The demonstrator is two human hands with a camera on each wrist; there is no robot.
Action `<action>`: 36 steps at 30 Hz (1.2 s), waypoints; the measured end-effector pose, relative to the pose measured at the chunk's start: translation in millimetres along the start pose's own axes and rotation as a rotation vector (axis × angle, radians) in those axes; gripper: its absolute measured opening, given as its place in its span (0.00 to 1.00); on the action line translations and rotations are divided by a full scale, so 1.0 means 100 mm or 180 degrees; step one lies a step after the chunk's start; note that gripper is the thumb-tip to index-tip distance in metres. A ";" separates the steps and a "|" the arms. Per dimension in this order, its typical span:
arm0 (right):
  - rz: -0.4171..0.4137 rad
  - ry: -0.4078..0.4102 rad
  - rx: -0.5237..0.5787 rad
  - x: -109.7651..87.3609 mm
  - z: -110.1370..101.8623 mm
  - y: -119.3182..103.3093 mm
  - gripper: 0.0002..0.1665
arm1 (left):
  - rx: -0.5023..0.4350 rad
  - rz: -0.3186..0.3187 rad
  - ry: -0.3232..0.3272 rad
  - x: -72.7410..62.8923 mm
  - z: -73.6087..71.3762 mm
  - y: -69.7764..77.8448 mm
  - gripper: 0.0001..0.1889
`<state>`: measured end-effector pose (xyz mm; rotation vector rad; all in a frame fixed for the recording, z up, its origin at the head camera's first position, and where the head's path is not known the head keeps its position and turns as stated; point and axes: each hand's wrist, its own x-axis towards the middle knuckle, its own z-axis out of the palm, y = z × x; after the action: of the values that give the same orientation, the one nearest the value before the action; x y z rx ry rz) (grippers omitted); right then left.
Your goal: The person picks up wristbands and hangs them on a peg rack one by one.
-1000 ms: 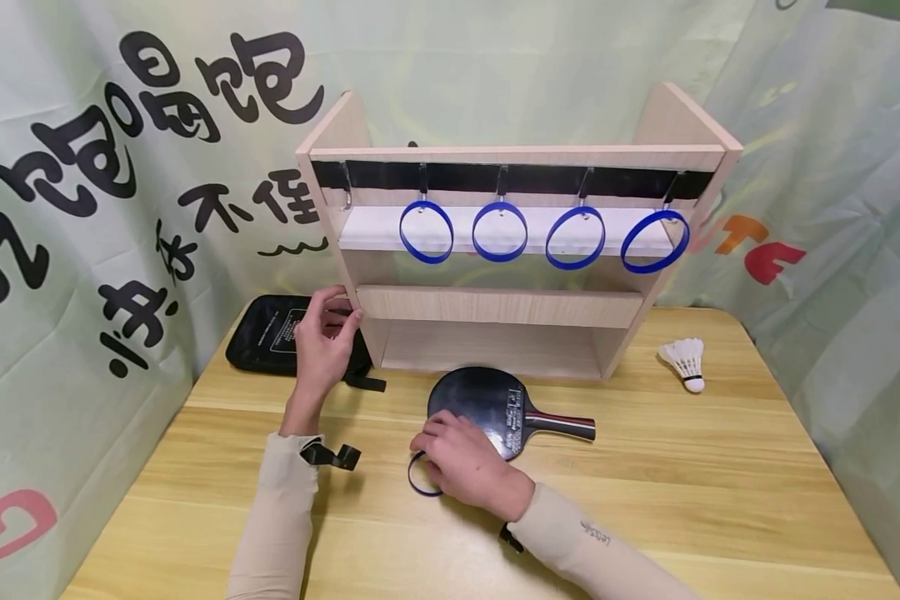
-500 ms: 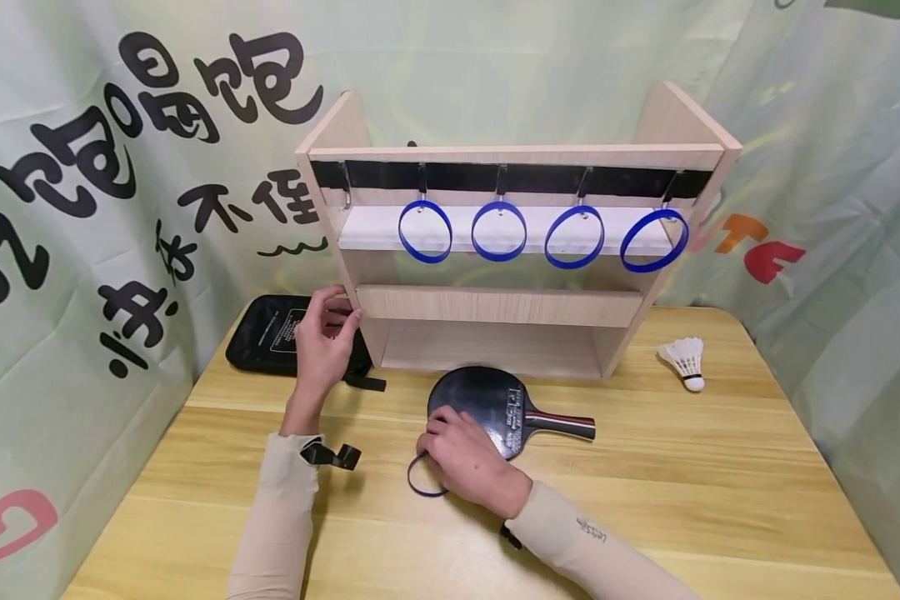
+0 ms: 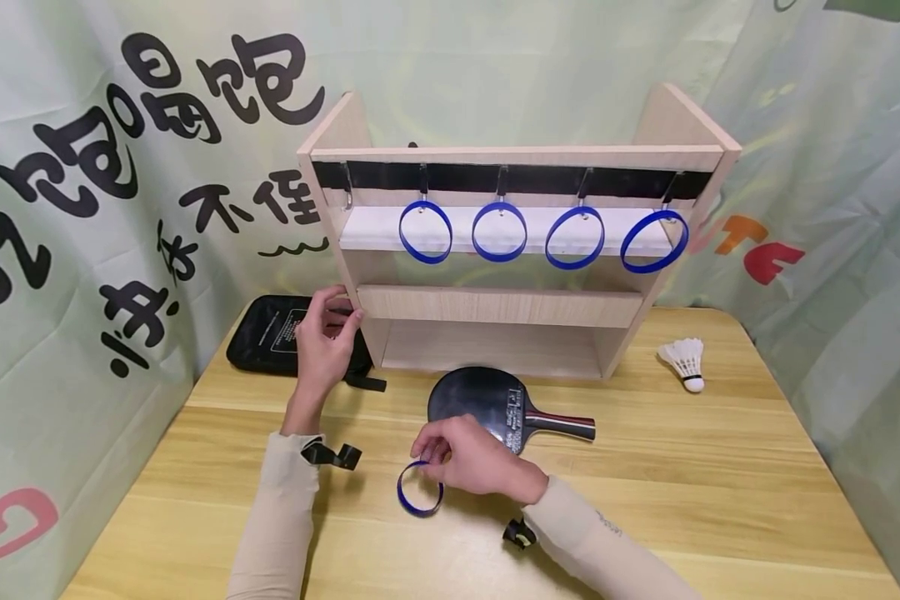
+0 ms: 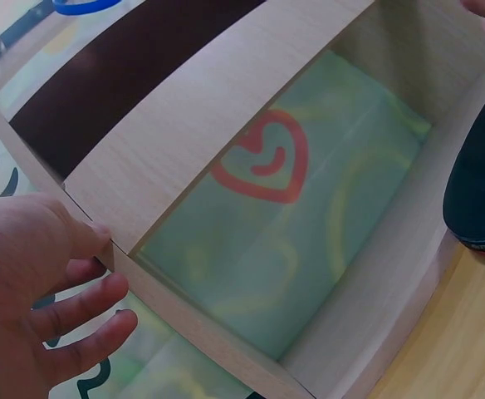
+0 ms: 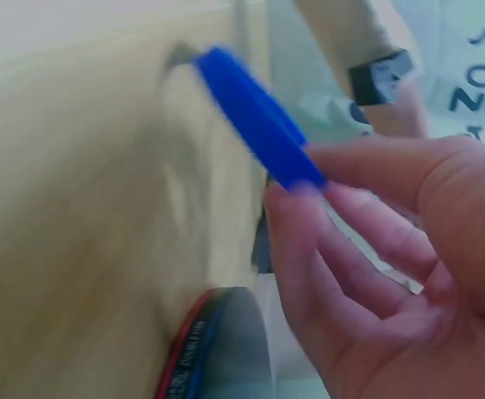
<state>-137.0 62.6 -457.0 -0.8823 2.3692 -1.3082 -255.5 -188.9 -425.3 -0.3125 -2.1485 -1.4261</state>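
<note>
My right hand (image 3: 474, 457) pinches a blue ring (image 3: 421, 512) between thumb and fingertips, over the table just left of a black table tennis bat (image 3: 474, 393). In the right wrist view the ring (image 5: 252, 125) tilts away from the fingertips, its far end toward the tabletop. At the left side of a light wooden shelf unit (image 3: 498, 305), my left hand (image 3: 324, 343) touches the front edge of the side panel. Seen from the left wrist, two of its fingers (image 4: 85, 312) stick out loosely beside the panel.
Blue rings (image 3: 499, 257) hang from several metal hooks on the shelf's black strip; the leftmost hook (image 3: 348, 190) is bare. A black zip case (image 3: 261, 340) lies behind my left hand. A shuttlecock (image 3: 683, 362) lies to the right of the shelf.
My right hand has turned, and the ring it pinches has shifted toward me and stands more upright. The left hand keeps its place at the shelf.
</note>
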 end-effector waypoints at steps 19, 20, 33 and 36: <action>0.0449 -0.0150 0.1200 0.03 -0.15 -0.13 0.14 | -0.0071 0.0047 0.0021 0.00 0.00 0.00 0.19; 0.0419 -0.0134 0.1194 0.05 -0.16 -0.15 0.15 | -0.0066 0.0041 0.0026 0.00 0.00 0.00 0.20; 0.0114 0.0557 0.1430 0.25 -0.29 -0.48 0.17 | -0.0005 0.0023 0.0099 0.00 0.01 0.01 0.21; 0.0055 0.0707 0.1636 0.29 -0.30 -0.55 0.18 | -0.0038 0.0036 0.0067 -0.02 0.01 0.01 0.21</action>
<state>-154.1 41.6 -393.6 -0.5818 2.0152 -1.9668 -253.9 -187.0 -425.3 -0.3120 -2.1190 -1.4302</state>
